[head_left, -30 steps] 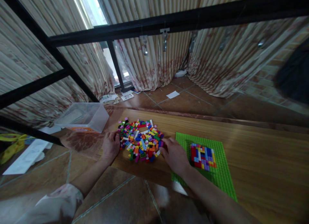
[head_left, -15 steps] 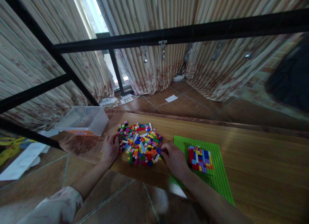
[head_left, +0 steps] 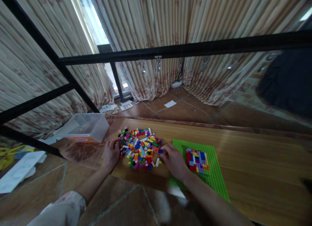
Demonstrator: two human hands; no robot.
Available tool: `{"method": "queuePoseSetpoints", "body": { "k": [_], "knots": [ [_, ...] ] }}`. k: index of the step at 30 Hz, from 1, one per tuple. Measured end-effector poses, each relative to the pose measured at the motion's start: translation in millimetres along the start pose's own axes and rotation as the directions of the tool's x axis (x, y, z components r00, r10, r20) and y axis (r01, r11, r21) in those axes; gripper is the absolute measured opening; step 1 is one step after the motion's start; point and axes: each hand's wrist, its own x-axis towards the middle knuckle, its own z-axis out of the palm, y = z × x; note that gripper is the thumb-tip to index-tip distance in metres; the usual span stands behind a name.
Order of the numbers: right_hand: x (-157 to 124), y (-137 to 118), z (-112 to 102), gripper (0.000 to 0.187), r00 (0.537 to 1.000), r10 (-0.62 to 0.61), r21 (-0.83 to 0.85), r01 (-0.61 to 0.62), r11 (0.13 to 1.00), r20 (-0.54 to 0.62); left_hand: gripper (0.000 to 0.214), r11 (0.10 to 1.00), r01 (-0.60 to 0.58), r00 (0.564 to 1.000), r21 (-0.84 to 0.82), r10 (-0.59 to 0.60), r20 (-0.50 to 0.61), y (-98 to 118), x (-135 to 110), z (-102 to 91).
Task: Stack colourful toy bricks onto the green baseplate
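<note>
A pile of loose toy building bricks (head_left: 136, 146) in many colours lies on the wooden tabletop. At its right edge my right hand (head_left: 174, 162) pinches a blue brick (head_left: 160, 151) between thumb and fingertips. An orange brick (head_left: 156, 150) is right beside the blue one. My left hand (head_left: 111, 154) rests at the pile's left edge, its fingers curled; whatever they may hold is hidden. To the right of my right hand, a green baseplate (head_left: 215, 167) carries a flat block of assembled bricks (head_left: 198, 161) in mixed colours.
A clear plastic box (head_left: 97, 128) with an orange label stands at the left, beyond my left hand. A black metal frame (head_left: 170, 52) crosses above the table's far side. Behind it are curtains (head_left: 156, 31), and papers (head_left: 170, 104) lie on the tiled floor.
The view has tilted slightly upward, so most things sit a little lower. The blue and orange bricks by my right fingertips have shifted slightly away from me. My left hand stays beside the pile.
</note>
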Motion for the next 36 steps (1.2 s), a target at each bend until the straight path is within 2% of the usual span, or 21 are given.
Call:
{"method": "queuePoseSetpoints", "body": {
  "k": [3,6,8,10,12,14,16,17,18,20,25,29,32,36],
  "knots": [
    [-6,-4,-15,0.011,0.999,0.041,0.132,-0.040,0.990,-0.002,0.035,0.999,0.027,1.000,-0.030,-0.027,-0.015,-2,1,-2.7],
    [-17,-10,-33,0.010,0.996,0.084,0.250,-0.083,0.965,0.005,0.036,0.995,0.051,0.994,-0.082,-0.058,-0.090,1,-2,-11.1],
    [-26,-13,-45,0.012,0.993,0.116,0.304,-0.110,0.946,-0.002,0.036,0.990,0.015,0.987,-0.137,-0.036,-0.156,13,-9,-18.4],
    [-35,-15,-57,0.015,0.988,0.154,0.338,-0.149,0.929,0.012,0.036,0.969,-0.068,0.983,-0.237,0.024,-0.182,38,-24,-24.8],
    [-42,-18,-68,0.016,0.984,0.177,0.346,-0.178,0.921,0.035,0.036,0.903,-0.126,0.991,-0.411,0.099,-0.086,76,-43,-28.6],
    [-47,-20,-76,0.017,0.983,0.177,0.347,-0.182,0.920,0.047,0.033,0.807,-0.108,0.969,-0.580,0.215,0.119,120,-63,-29.1],
    [-50,-22,-82,0.017,0.983,0.175,0.367,-0.181,0.913,0.049,0.031,0.702,0.014,0.876,-0.712,0.334,0.347,163,-80,-26.9],
    [-51,-22,-85,0.018,0.983,0.179,0.384,-0.183,0.905,0.045,0.030,0.648,0.087,0.825,-0.757,0.379,0.419,181,-86,-25.3],
    [-52,-21,-87,0.018,0.982,0.186,0.408,-0.184,0.894,0.036,0.028,0.603,0.149,0.779,-0.784,0.416,0.469,195,-91,-23.5],
    [-54,-18,-90,0.020,0.979,0.201,0.468,-0.179,0.865,0.002,0.025,0.530,0.248,0.743,-0.811,0.433,0.510,216,-96,-20.2],
    [-58,-6,-89,0.028,0.961,0.269,0.677,-0.156,0.719,-0.065,0.024,0.381,0.461,0.749,-0.801,0.318,0.582,236,-106,-13.2],
    [-61,0,-84,0.029,0.958,0.276,0.779,-0.115,0.616,-0.077,0.024,0.334,0.487,0.768,-0.807,0.277,0.578,245,-113,-7.6],
    [-62,-2,-85,0.030,0.949,0.305,0.790,-0.129,0.600,-0.077,0.024,0.336,0.484,0.767,-0.808,0.282,0.576,247,-115,-5.4],
    [-64,-3,-93,0.031,0.960,0.281,0.782,-0.180,0.596,0.006,0.026,0.299,0.564,0.727,-0.769,0.261,0.635,246,-114,-7.1]
  ]
}}
